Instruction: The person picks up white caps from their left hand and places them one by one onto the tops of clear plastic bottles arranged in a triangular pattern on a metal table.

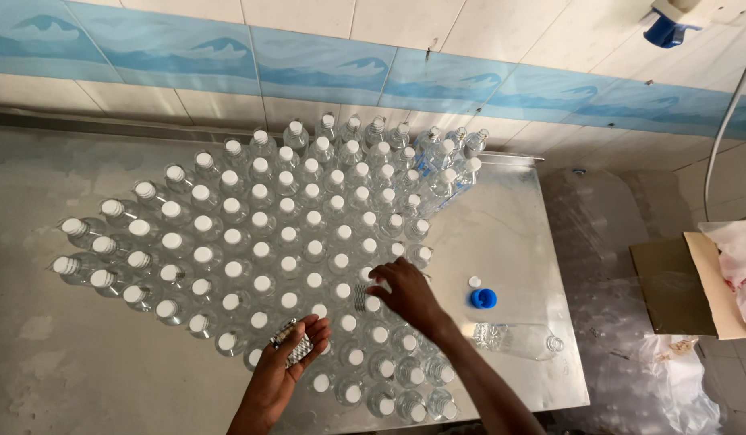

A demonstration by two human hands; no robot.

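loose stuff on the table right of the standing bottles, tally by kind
Blue cap: 1
White cap: 1
Bottle lying on its side, uncapped: 1
Total: 3
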